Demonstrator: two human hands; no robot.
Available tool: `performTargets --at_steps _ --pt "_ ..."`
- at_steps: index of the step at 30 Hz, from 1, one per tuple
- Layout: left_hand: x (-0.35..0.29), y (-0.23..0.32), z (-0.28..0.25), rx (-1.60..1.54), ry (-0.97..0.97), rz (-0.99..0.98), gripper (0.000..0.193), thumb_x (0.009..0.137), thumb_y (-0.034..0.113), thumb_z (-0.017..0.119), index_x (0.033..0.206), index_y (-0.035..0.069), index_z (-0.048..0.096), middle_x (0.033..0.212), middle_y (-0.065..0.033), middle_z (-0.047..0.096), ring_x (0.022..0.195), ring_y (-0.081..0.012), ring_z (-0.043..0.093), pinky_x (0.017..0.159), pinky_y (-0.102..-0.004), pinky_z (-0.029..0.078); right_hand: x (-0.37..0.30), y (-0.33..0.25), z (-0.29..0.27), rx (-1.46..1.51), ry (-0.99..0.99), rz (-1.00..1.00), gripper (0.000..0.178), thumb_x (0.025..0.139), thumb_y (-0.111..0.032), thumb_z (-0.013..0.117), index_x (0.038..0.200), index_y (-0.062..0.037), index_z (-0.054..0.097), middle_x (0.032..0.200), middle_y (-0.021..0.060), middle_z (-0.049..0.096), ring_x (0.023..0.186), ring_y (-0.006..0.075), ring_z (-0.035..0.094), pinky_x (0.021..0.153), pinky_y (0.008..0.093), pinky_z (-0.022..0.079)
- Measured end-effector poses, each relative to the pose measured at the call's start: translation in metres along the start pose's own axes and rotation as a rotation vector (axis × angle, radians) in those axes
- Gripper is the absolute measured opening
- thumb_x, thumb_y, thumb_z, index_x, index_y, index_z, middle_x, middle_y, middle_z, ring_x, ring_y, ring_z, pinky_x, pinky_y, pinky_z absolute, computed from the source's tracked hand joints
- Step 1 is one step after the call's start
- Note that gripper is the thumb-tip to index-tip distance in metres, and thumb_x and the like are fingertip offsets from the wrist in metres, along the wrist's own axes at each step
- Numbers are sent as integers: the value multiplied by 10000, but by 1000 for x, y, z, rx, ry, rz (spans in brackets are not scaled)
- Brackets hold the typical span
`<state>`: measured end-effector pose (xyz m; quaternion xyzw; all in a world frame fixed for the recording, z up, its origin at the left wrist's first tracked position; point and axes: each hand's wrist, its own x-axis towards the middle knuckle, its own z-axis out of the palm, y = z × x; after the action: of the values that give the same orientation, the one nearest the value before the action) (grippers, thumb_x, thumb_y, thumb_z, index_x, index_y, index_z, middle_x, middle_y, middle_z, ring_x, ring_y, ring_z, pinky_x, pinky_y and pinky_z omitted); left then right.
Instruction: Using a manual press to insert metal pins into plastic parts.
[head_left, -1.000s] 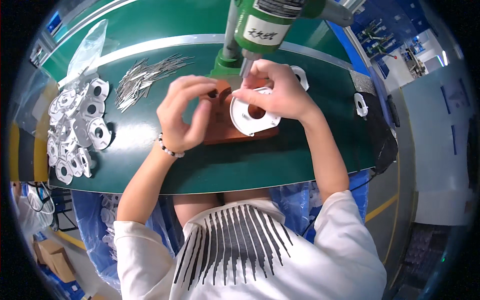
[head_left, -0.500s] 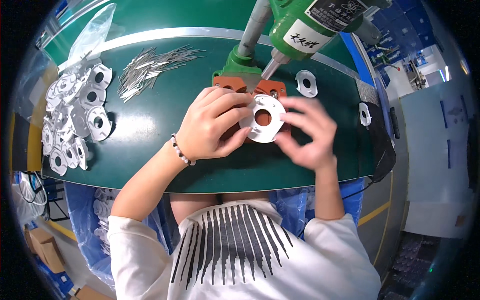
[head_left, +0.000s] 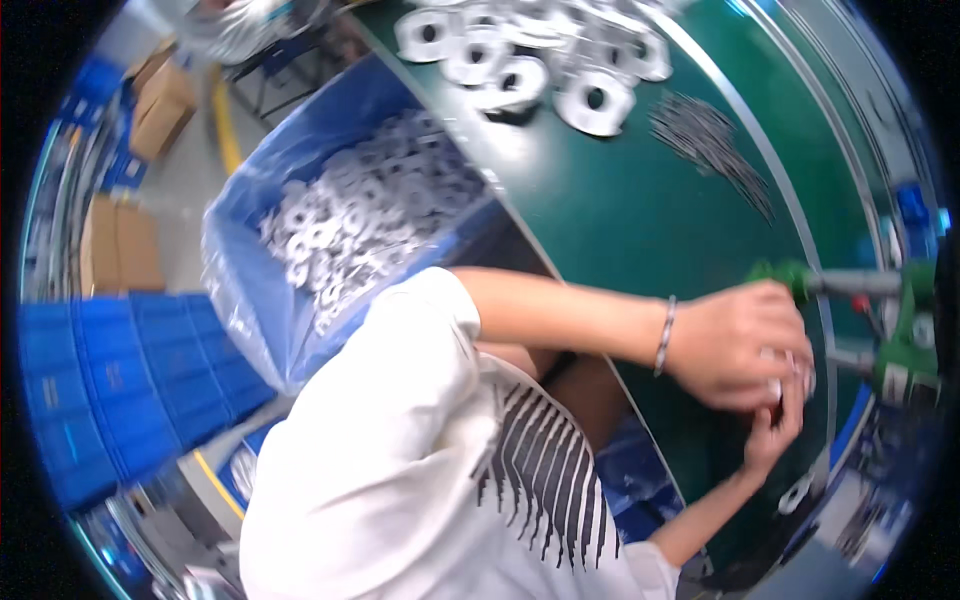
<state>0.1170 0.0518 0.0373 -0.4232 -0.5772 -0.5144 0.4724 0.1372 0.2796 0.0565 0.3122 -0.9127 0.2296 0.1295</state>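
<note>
Sideways now, the view tilts so the green table [head_left: 600, 220] runs up the right half of the frame. At its far right the left hand [head_left: 740, 345], a bracelet [head_left: 665, 335] on its wrist, curls over a white part [head_left: 790, 375]; the fingers are bent around it, though only a sliver of the part shows between the knuckles, and how firmly it is gripped cannot be told. The right hand [head_left: 772, 430] comes up from below and meets the left one at that same spot, its fingertips touching the part's lower edge; whether they pinch it is hidden by the left hand. Just beyond both hands stands a green tool [head_left: 900, 320] with a grey shaft pointing toward them, its tip blocked from sight by the left hand.

Up the table, well apart from the hands, lies a loose bundle of thin metal pins [head_left: 715, 150]. Farther up, a heap of white rings [head_left: 540, 55] spreads across the surface. A single white ring [head_left: 797, 492] sits near the right forearm at the table's lower end.

Beside the table, left of the person's white shirt [head_left: 400, 450], a blue-lined bin [head_left: 260, 290] holds many more white rings in a deep pile. Stacked blue crates [head_left: 120, 390] stand below it, and cardboard boxes [head_left: 120, 245] rest on the floor nearby.
</note>
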Motion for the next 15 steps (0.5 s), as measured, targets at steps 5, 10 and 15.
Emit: performTargets --at_steps 5,10,15 --pt "-70 68 -133 499 128 -261 150 752 81 518 872 56 603 1015 -117 602 906 -271 563 810 -404 422 1 -4 29 135 140 -93 749 877 -585 332 1245 57 445 1368 234 328 1285 351 300 1050 458 218" --pt "-241 88 -334 1405 -9 -1032 449 746 202 612 1153 46 503 1247 -171 464 1151 -358 425 952 -437 329 -8 -14 38 165 335 -61 591 940 -395 282 1226 103 423 1325 241 376 1257 351 342 1044 469 254" --pt "-354 152 -373 1431 -819 -1647 550 727 369 612 1222 175 470 1365 -128 337 1262 -303 299 953 -535 296 -9 3 38 -29 332 -75 538 942 -357 287 1184 85 475 1305 231 405 1214 351 402 1021 481 302"
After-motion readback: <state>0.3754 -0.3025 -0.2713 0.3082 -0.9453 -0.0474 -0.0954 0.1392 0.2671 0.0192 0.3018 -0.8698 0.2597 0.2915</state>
